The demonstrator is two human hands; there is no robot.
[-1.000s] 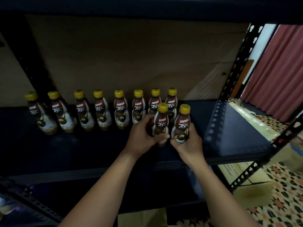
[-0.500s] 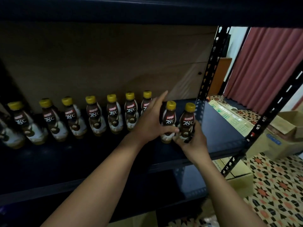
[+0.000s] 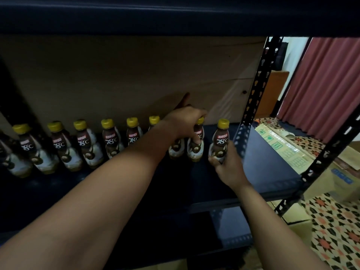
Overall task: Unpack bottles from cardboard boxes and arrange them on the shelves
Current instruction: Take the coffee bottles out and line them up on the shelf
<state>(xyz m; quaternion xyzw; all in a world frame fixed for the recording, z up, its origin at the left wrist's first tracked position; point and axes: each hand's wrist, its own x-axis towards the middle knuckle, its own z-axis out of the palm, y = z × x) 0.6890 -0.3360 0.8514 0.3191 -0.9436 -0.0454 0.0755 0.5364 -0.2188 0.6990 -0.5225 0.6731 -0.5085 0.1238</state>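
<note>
Bottles that half a second ago stood forward in our grip now meet the back row (image 3: 81,145): our left hand (image 3: 185,121) pinches one bottle (image 3: 196,147) there, while our right hand (image 3: 228,164) grips the end bottle (image 3: 220,141), lengthening the shelf (image 3: 272,168) line.

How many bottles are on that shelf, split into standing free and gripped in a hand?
Bottles standing free: 8 (one cut off at the left edge, one mostly behind the left hand)
Bottles gripped: 2 (left-hand bottle; right-hand bottle in the right hand)
Total: 10
</note>
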